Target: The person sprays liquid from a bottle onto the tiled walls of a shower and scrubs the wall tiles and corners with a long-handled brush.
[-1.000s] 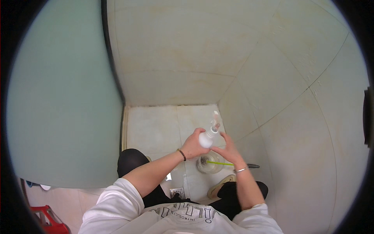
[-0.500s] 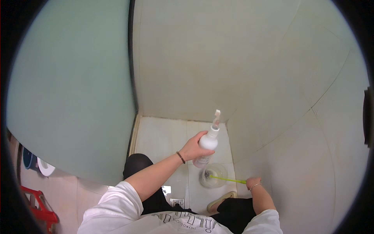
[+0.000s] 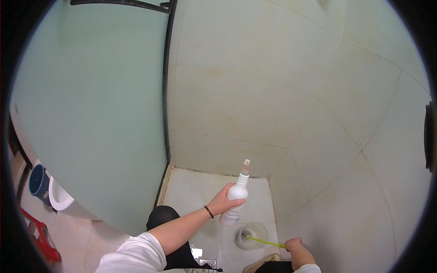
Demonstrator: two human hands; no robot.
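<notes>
My left hand (image 3: pixel 221 203) is wrapped round the body of a white spray bottle (image 3: pixel 238 192), held tilted with its nozzle end pointing up and away. Its lower part looks pinkish and carries a label. Off to the right, my right hand (image 3: pixel 293 244) is closed on the end of a thin bright green handle (image 3: pixel 266 242). The other end of that handle reaches into a clear round tub (image 3: pixel 260 230) on the tiled floor, where a greyish scrubbing head shows. The bottle is above and to the left of the tub, apart from it.
Tiled walls (image 3: pixel 236 104) rise ahead and to the right. A frosted glass panel (image 3: pixel 100 113) with a dark frame stands on my left. Beyond it are a white toilet (image 3: pixel 61 200), a blue bin (image 3: pixel 39 183) and a red plastic stool (image 3: pixel 43 241). A floor drain (image 3: pixel 208 263) lies near my feet.
The view has tilted up, so more wall shows and both hands, the bottle and the tub appear lower in the picture. Both hands keep their holds.
</notes>
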